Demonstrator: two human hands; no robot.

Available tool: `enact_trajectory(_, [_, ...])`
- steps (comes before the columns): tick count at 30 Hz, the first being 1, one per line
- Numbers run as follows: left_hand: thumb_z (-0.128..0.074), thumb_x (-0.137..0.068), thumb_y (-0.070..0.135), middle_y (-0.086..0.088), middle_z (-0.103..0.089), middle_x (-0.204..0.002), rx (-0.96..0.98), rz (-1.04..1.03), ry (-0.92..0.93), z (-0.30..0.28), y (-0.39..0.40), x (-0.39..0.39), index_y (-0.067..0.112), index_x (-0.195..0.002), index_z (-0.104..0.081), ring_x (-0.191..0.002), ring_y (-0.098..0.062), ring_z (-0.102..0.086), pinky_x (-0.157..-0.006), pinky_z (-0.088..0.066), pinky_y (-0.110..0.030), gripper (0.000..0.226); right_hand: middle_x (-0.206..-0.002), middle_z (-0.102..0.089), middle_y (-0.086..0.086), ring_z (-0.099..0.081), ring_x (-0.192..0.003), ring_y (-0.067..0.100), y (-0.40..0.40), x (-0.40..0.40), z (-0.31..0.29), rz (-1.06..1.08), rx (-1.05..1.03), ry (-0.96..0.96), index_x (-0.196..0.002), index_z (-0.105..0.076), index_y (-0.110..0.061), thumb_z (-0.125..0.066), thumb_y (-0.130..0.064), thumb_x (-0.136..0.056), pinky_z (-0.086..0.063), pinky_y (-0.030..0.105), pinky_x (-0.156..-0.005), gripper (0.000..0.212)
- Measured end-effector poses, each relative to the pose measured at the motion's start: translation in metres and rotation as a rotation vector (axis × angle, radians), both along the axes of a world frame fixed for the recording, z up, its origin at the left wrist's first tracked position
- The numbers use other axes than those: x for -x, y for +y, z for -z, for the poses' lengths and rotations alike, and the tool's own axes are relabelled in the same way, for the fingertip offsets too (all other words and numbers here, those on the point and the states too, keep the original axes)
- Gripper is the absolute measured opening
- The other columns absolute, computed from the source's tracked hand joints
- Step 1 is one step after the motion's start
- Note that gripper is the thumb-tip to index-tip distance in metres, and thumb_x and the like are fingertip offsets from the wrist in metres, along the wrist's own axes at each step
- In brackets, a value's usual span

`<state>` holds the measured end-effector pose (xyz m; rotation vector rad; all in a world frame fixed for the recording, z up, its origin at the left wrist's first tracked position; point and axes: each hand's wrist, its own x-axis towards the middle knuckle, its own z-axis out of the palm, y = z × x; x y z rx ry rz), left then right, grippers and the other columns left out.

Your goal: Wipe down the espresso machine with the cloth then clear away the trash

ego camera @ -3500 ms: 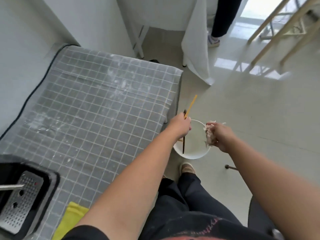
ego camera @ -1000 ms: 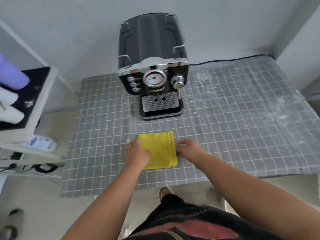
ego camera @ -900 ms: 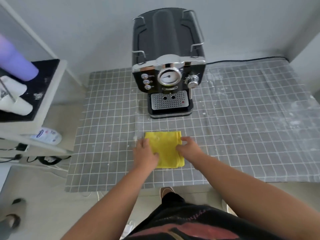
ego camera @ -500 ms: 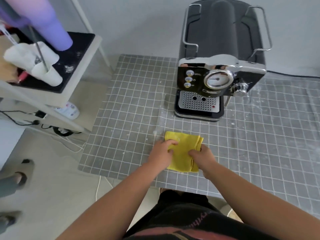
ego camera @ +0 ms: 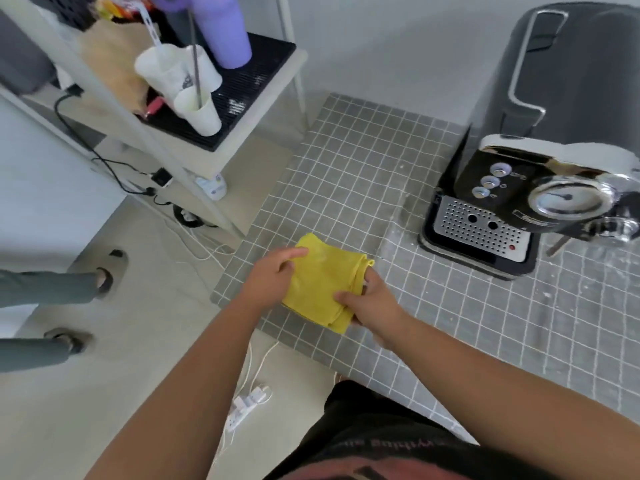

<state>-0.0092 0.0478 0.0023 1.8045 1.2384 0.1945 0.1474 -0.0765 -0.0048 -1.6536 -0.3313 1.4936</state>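
A folded yellow cloth (ego camera: 320, 282) lies on the grey checked table cover (ego camera: 363, 174) near the table's left front corner. My left hand (ego camera: 273, 275) rests on the cloth's left edge with a finger stretched over its top. My right hand (ego camera: 369, 303) pinches the cloth's right and near edges, thumb on top. The black and chrome espresso machine (ego camera: 540, 174) stands to the right and behind the cloth, with its perforated drip tray (ego camera: 474, 230) facing me.
A white shelf unit (ego camera: 221, 133) stands left of the table with a black mat, white cups, a purple tumbler and a brown bag. Cables and a power strip (ego camera: 247, 405) lie on the floor. Another person's legs (ego camera: 52, 289) stand at the far left.
The view has swung left, so the machine now sits at the right edge. Both hands stay on the cloth; my right hand has closed on its edge and bunched the near corner.
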Motion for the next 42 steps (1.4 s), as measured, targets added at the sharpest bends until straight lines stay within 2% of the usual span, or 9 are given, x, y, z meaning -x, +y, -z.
enact_trajectory(7, [-0.044, -0.098, 0.003, -0.003, -0.054, -0.138, -0.091, -0.063, 0.036, 0.013, 0.033, 0.054, 0.023, -0.128, -0.061, -0.125, -0.02, -0.05, -0.102, -0.036, -0.028, 0.04, -0.118, -0.058, 0.001, -0.062, -0.1, 0.026, 0.051, 0.051, 0.007, -0.123, -0.036, -0.006, -0.124, -0.041, -0.029, -0.065, -0.006, -0.088, -0.059, 0.036, -0.06, 0.049])
enact_trajectory(13, [-0.051, -0.094, 0.006, -0.004, -0.048, -0.139, -0.259, 0.063, 0.214, 0.043, 0.037, 0.072, 0.02, -0.13, -0.059, -0.115, -0.025, -0.055, -0.093, -0.043, -0.031, 0.04, -0.11, -0.058, 0.003, -0.069, -0.08, 0.033, 0.053, 0.067, 0.023, -0.159, 0.115, -0.176, -0.114, -0.038, -0.025, -0.069, -0.011, -0.084, -0.06, 0.046, -0.055, 0.045])
enact_trajectory(17, [-0.053, -0.092, 0.023, 0.003, -0.045, -0.141, -0.507, 0.014, 0.511, 0.046, 0.026, 0.07, 0.032, -0.129, -0.057, -0.117, -0.026, -0.049, -0.094, -0.035, -0.043, 0.038, -0.08, -0.057, 0.004, -0.062, -0.069, 0.028, 0.046, 0.067, 0.016, -0.28, 0.166, -0.546, -0.104, -0.033, -0.016, -0.055, -0.039, -0.093, -0.051, 0.038, -0.056, 0.033])
enact_trajectory(22, [-0.026, -0.098, 0.038, 0.007, -0.026, -0.159, -0.581, 0.277, 0.473, 0.05, 0.01, 0.046, 0.024, -0.146, -0.04, -0.145, -0.026, -0.024, -0.115, -0.017, -0.048, 0.053, -0.14, -0.045, 0.008, -0.044, -0.128, 0.031, 0.037, 0.071, 0.03, -0.627, -0.124, -1.299, -0.131, -0.046, -0.015, -0.048, -0.04, -0.094, -0.035, 0.041, -0.104, 0.044])
enact_trajectory(24, [-0.011, -0.096, 0.045, 0.008, -0.007, -0.163, -0.508, 0.373, 0.514, 0.062, 0.007, 0.044, 0.021, -0.154, -0.02, -0.151, -0.023, -0.002, -0.119, 0.0, -0.047, 0.064, -0.162, -0.005, 0.008, -0.007, -0.149, 0.031, 0.038, 0.071, 0.037, -0.792, -0.092, -1.311, -0.152, -0.018, -0.016, -0.033, -0.045, -0.099, -0.008, 0.045, -0.119, 0.063])
enact_trajectory(27, [-0.001, -0.093, 0.053, 0.009, 0.014, -0.161, -0.471, 0.391, 0.564, 0.077, 0.005, 0.048, 0.022, -0.154, 0.004, -0.149, -0.02, 0.014, -0.12, 0.007, -0.047, 0.069, -0.157, 0.029, -0.002, 0.029, -0.143, 0.02, 0.032, 0.064, 0.053, -0.929, 0.016, -1.271, -0.152, 0.013, -0.022, -0.006, -0.056, -0.095, 0.02, 0.045, -0.112, 0.069])
enact_trajectory(34, [-0.003, -0.094, 0.055, 0.007, 0.018, -0.161, -0.482, 0.405, 0.578, 0.078, 0.006, 0.047, 0.022, -0.153, 0.011, -0.148, -0.021, 0.019, -0.119, 0.008, -0.047, 0.069, -0.153, 0.037, -0.007, 0.034, -0.141, 0.021, 0.035, 0.057, 0.046, -1.057, 0.11, -1.233, -0.148, 0.024, -0.026, -0.006, -0.06, -0.096, 0.026, 0.053, -0.108, 0.068])
enact_trajectory(39, [0.0, -0.092, 0.061, 0.008, 0.02, -0.16, -0.465, 0.412, 0.592, 0.069, -0.002, 0.042, 0.023, -0.154, 0.011, -0.147, -0.02, 0.023, -0.117, 0.013, -0.047, 0.073, -0.159, 0.025, -0.001, 0.04, -0.135, 0.02, 0.019, 0.043, 0.03, -1.065, 0.057, -1.368, -0.153, 0.006, -0.018, -0.006, -0.054, -0.096, 0.04, 0.047, -0.096, 0.069])
enact_trajectory(42, [-0.005, -0.094, 0.058, 0.008, 0.019, -0.161, -0.453, 0.443, 0.495, 0.055, -0.015, 0.02, 0.023, -0.154, 0.007, -0.147, -0.021, 0.021, -0.114, 0.016, -0.045, 0.07, -0.161, 0.016, -0.002, 0.029, -0.144, 0.024, -0.005, 0.03, 0.018, -1.019, 0.093, -1.305, -0.154, -0.008, -0.026, -0.014, -0.045, -0.099, 0.03, 0.049, -0.105, 0.059])
